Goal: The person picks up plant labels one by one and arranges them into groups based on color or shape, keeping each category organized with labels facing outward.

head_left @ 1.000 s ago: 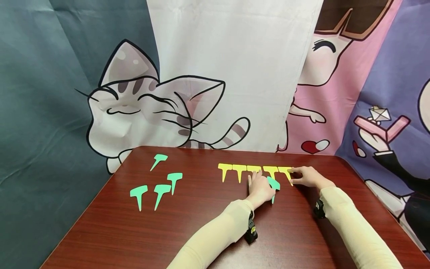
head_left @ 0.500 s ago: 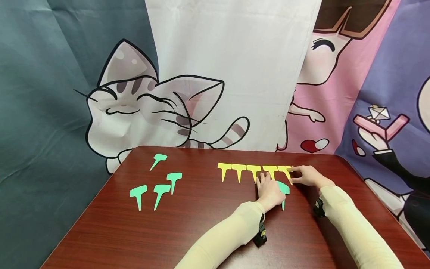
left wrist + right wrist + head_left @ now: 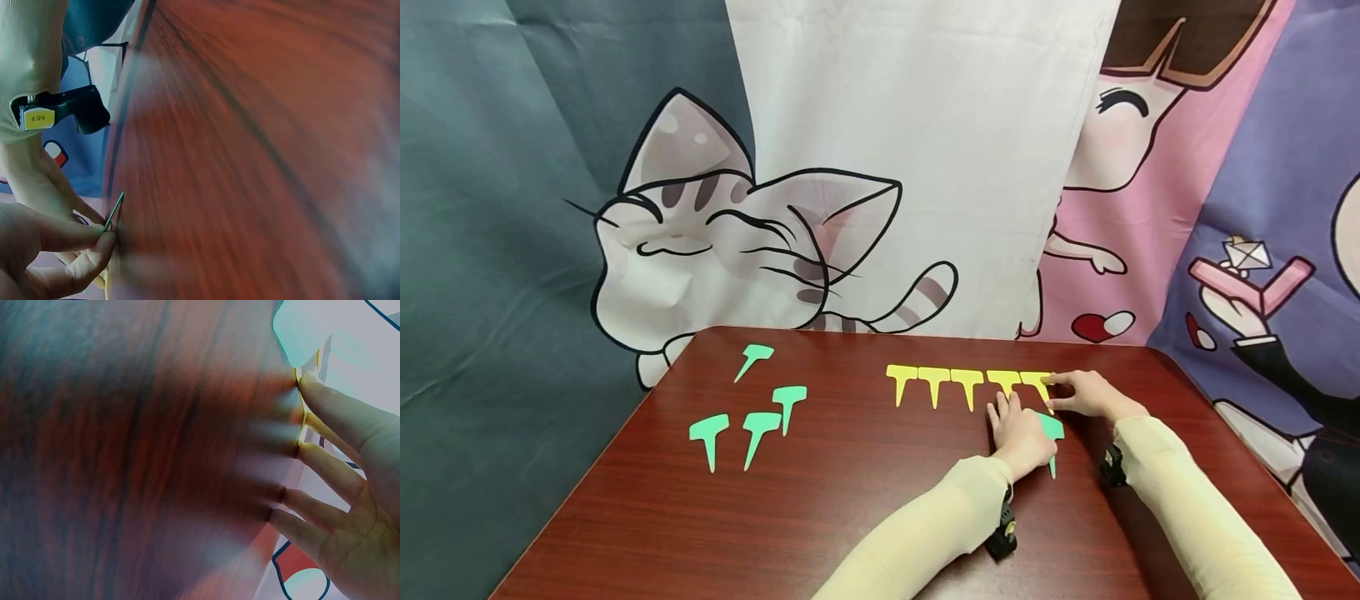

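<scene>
In the head view a row of yellow T-shaped plant labels [image 3: 967,379] lies along the far part of the table. My right hand [image 3: 1092,395] holds the label at the row's right end [image 3: 1034,379], thumb and fingers at its edges, fingertips down at the tabletop. Just in front of the row, my left hand [image 3: 1021,439] pinches a green T-shaped plant label [image 3: 1051,427], its stem pointing toward me. Seen edge-on in the left wrist view, that green label [image 3: 114,209] sits between thumb and finger. My left palm hides part of it in the head view.
Several more green plant labels [image 3: 709,429] lie loose on the left of the dark red wooden table [image 3: 737,533]. Behind the table hangs a cartoon-printed cloth [image 3: 985,167]. Black cameras sit on my left wrist [image 3: 1002,542] and right wrist [image 3: 1113,467].
My left hand has moved right and slightly toward me with the green plant label, uncovering the middle yellow label. My right hand has stayed at the row's right end.
</scene>
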Demonstrator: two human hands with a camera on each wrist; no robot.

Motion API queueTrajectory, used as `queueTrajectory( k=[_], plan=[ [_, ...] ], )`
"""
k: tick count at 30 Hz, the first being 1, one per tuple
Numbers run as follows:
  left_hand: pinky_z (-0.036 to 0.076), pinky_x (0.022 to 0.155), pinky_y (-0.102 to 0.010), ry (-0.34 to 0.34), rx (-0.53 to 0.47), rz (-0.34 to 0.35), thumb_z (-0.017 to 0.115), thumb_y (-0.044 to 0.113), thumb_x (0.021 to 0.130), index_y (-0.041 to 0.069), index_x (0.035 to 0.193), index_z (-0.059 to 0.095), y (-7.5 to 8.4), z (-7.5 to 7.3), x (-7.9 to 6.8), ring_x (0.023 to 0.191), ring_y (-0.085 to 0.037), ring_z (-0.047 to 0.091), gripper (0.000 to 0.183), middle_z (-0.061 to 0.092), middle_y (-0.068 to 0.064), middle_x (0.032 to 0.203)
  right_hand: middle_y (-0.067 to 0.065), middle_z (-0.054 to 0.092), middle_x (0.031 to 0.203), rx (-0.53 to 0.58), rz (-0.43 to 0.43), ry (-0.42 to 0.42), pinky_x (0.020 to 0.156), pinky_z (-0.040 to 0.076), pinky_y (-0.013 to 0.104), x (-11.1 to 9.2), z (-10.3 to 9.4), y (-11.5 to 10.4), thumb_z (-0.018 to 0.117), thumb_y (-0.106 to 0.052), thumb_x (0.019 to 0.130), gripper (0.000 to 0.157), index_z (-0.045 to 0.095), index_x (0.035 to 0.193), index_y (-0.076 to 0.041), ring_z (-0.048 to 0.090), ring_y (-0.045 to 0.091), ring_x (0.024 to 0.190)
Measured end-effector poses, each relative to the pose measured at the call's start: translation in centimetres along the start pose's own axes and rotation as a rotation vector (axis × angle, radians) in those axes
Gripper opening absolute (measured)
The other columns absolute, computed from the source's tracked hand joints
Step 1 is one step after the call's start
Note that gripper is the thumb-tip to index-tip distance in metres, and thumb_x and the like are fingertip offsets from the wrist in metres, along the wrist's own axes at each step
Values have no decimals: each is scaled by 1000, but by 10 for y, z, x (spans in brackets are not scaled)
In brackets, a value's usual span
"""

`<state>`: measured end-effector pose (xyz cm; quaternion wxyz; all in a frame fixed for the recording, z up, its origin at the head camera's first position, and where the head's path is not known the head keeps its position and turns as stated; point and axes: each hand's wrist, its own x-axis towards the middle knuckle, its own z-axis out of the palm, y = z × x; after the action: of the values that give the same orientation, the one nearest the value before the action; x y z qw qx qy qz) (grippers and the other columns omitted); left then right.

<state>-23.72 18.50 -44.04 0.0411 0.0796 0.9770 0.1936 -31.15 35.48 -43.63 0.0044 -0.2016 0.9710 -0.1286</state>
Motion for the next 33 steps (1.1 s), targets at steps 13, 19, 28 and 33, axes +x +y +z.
queueTrajectory(
  k=[13,19,28,33],
  plan=[
    [18,117,-44,15,-38,-12,74,40,73,22,73,70,11,4,-1,146,-22,18,18,35,1,151,28,60,122,5,16,-12,90,45,59,0,0,-2,72,-30,82,52,62,122,0,56,47,111],
    [17,118,-45,10,-65,-13,74,37,74,21,67,68,12,4,0,147,-23,17,19,35,0,151,28,59,123,-2,22,-15,91,45,58,0,-1,-3,72,-31,82,51,63,121,0,56,46,111],
    [17,118,-44,8,-64,-17,73,36,75,19,65,67,15,10,0,146,-24,17,20,36,0,151,29,60,121,1,-4,8,90,46,58,-1,2,-2,73,-30,81,50,63,120,1,57,46,109],
    [19,117,-43,22,-59,-9,73,40,74,20,68,69,11,9,0,145,-24,20,22,38,-1,149,29,58,123,7,20,-8,90,46,58,0,1,-2,73,-31,82,52,62,122,1,56,46,110]
  ],
)
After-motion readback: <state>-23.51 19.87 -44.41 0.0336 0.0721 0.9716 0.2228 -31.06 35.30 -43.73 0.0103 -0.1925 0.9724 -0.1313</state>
